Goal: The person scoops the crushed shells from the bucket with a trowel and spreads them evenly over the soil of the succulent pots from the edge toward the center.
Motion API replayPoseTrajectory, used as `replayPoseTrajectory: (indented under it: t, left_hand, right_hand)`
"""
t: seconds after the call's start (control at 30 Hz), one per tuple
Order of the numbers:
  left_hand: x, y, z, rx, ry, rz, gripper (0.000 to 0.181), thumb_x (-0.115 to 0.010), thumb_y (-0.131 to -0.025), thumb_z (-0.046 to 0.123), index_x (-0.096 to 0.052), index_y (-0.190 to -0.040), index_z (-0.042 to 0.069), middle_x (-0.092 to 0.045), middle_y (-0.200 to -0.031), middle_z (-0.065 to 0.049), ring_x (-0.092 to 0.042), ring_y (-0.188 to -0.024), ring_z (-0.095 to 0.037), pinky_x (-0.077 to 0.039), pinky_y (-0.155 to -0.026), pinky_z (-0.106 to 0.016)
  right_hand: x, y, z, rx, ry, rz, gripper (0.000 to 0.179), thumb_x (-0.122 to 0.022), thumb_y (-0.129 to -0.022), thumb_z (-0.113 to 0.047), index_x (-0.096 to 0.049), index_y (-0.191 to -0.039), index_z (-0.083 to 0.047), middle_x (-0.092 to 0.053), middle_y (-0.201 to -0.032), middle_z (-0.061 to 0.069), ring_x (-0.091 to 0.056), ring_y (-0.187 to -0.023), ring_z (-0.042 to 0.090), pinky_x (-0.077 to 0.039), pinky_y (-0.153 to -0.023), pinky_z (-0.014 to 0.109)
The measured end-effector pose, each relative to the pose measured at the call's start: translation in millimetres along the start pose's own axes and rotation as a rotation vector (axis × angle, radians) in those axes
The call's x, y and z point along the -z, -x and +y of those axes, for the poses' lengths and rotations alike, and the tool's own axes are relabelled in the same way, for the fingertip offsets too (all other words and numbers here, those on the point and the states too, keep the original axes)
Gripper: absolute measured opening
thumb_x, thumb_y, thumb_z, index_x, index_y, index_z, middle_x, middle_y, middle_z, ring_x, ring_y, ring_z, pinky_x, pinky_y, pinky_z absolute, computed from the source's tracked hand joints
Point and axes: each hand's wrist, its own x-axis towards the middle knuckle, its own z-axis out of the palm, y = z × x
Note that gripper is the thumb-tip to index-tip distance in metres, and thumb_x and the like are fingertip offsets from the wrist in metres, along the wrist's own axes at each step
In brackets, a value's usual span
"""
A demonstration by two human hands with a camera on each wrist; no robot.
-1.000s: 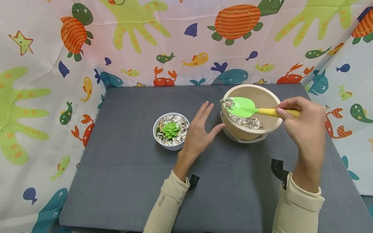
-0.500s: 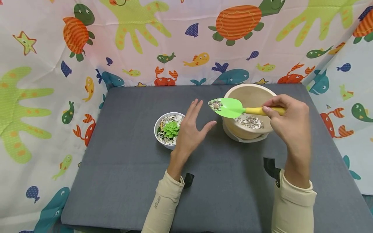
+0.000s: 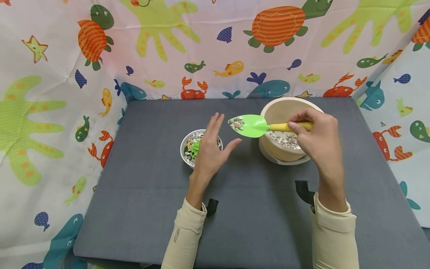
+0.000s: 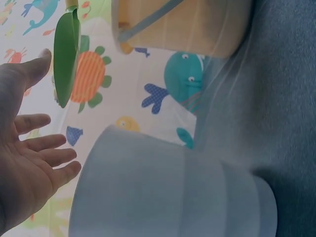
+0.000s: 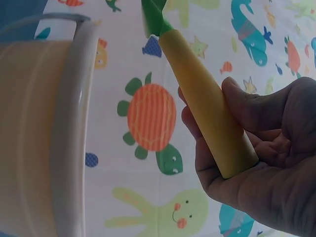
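Observation:
My right hand (image 3: 317, 140) grips the yellow handle of a small trowel (image 3: 252, 126), fingers and thumb curled round it, as the right wrist view also shows. Bits of pale gravel or shell (image 3: 236, 123) lie near the tip of its green blade. The blade hangs in the air between a beige bucket (image 3: 268, 147) and my left hand (image 3: 209, 153). That hand holds nothing; its fingers are extended and the thumb stands apart. It hovers over a white pot (image 3: 183, 151) with a green succulent (image 3: 195, 148) among shell bits, hiding part of both. In the left wrist view the pot (image 4: 148, 187) looks large.
The bucket holds more gravel or shell bits (image 3: 285, 140) at its bottom, and a grey handle (image 4: 153, 22) lies against its side. A grey cloth (image 3: 252, 224) covers the table. Curtains (image 3: 161, 74) with sea animals hang behind and at both sides.
My right hand has carried the loaded trowel left, from above the bucket to the gap beside my left hand. The left hand has shifted a little left, covering more of the succulent.

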Motion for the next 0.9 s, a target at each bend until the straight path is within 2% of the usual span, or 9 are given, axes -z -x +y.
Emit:
replayPoseTrajectory:
  t: [0.3, 0.43, 0.57, 0.77, 0.9]
  left_hand:
    - [10.2, 5.8, -12.2, 0.020, -0.007, 0.025, 0.087, -0.084, -0.089, 0.038, -0.043, -0.160, 0.011, -0.040, -0.168, -0.011, -0.039, -0.157, -0.028, -0.038, -0.126, -0.048]
    - [13.7, 9.7, -18.8, 0.037, 0.000, 0.036, 0.086, -0.084, -0.089, 0.039, -0.043, -0.160, 0.012, -0.040, -0.168, -0.010, -0.039, -0.158, -0.028, -0.037, -0.126, -0.050]
    - [18.6, 12.5, -23.9, 0.050, -0.001, 0.044, 0.086, -0.083, -0.089, 0.040, -0.043, -0.161, 0.013, -0.040, -0.169, -0.010, -0.037, -0.158, -0.027, -0.037, -0.126, -0.051]
    - [23.9, 15.7, -32.3, 0.028, -0.012, 0.076, 0.085, -0.084, -0.089, 0.038, -0.044, -0.159, 0.010, -0.042, -0.167, -0.012, -0.038, -0.157, -0.032, -0.036, -0.126, -0.055]
    - [28.0, 19.6, -38.2, 0.044, -0.017, 0.085, 0.086, -0.084, -0.089, 0.039, -0.043, -0.160, 0.012, -0.041, -0.167, -0.011, -0.037, -0.158, -0.030, -0.036, -0.126, -0.056]
  right_hand:
    - [-17, -4.2, -5, 0.117, -0.038, 0.000, 0.007, -0.073, -0.091, 0.008, -0.075, -0.098, 0.008, -0.075, -0.093, 0.024, -0.059, -0.085, 0.023, -0.041, -0.074, 0.005]
    - [-22, -5.8, -8, 0.147, -0.041, -0.001, 0.007, -0.073, -0.090, 0.009, -0.075, -0.096, 0.008, -0.075, -0.092, 0.025, -0.066, -0.083, 0.029, -0.040, -0.074, 0.003]
    - [-27, -6.6, -11, 0.159, -0.059, -0.025, 0.007, -0.072, -0.090, 0.010, -0.074, -0.097, 0.009, -0.075, -0.092, 0.026, -0.068, -0.085, 0.034, -0.040, -0.075, 0.001]
    - [-35, -7.4, -14, 0.167, -0.087, -0.041, 0.007, -0.072, -0.090, 0.011, -0.074, -0.097, 0.009, -0.074, -0.093, 0.025, -0.067, -0.086, 0.033, -0.042, -0.077, 0.002]
    - [-40, -8.0, -16, 0.177, -0.102, -0.051, 0.007, -0.073, -0.090, 0.010, -0.074, -0.096, 0.008, -0.074, -0.093, 0.024, -0.067, -0.086, 0.032, -0.042, -0.077, 0.003]
